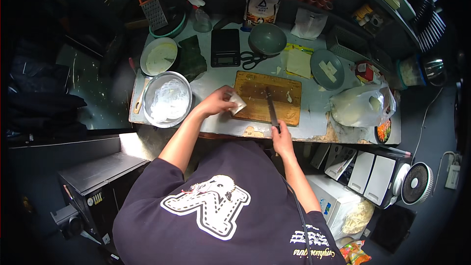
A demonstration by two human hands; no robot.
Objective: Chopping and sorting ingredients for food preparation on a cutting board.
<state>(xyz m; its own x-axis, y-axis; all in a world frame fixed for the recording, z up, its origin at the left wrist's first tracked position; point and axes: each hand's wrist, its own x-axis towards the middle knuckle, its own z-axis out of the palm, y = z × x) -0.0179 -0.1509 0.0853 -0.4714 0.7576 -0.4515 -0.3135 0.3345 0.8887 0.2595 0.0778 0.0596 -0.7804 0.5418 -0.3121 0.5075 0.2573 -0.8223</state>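
My left hand (220,101) grips a small pale, flat piece (237,103), slightly blurred, at the left edge of a wooden cutting board (283,110). In my right hand (282,138) is a knife (271,106) with a long dark blade, which points away from me over the board. White scraps (289,96) lie on the wood. Beyond the board's right corner are a stack of pale square sheets (298,62) on yellow packaging and a grey plate (327,81) with pale strips (328,70).
To the left stand a metal bowl (186,99) holding clear plastic and a bowl of pale mixture (159,59). Behind the board are black scissors (252,60), a digital scale (225,44) and a grey-green bowl (267,38). A plastic bag (358,108) sits at the right.
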